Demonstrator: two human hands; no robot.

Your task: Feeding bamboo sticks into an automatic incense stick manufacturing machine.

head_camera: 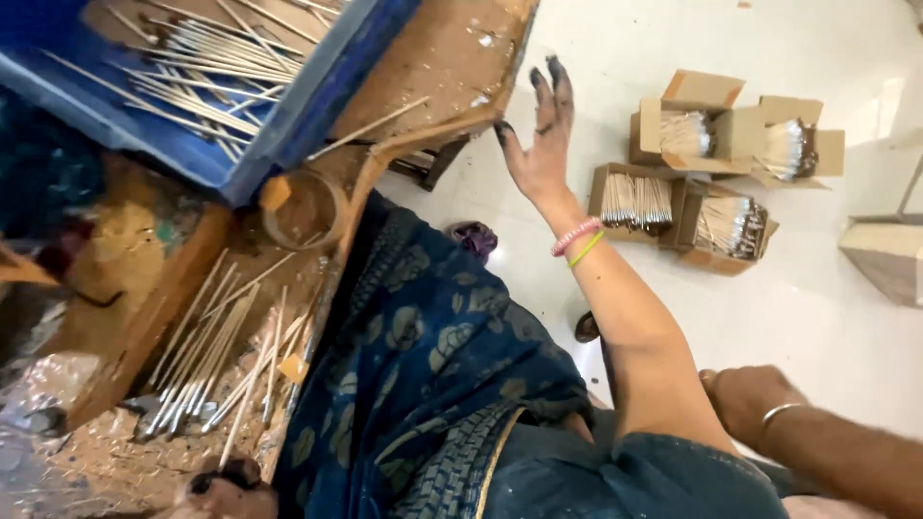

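Right hand (540, 144) spread (fingertips blackened), pointing up-frame beside wooden board (433, 67) edge, left hand (226, 492) seemingly closed.

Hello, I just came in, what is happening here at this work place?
A person in a dark blue patterned garment sits at a dusty wooden work board. The right hand, fingers blackened and spread open, reaches out beside the board's edge and holds nothing. The left hand is low, near thin sticks lying loose on the board. A blue crate holds more sticks. On the white floor, four open cardboard boxes contain bundled sticks. Another person's hand rests nearby.
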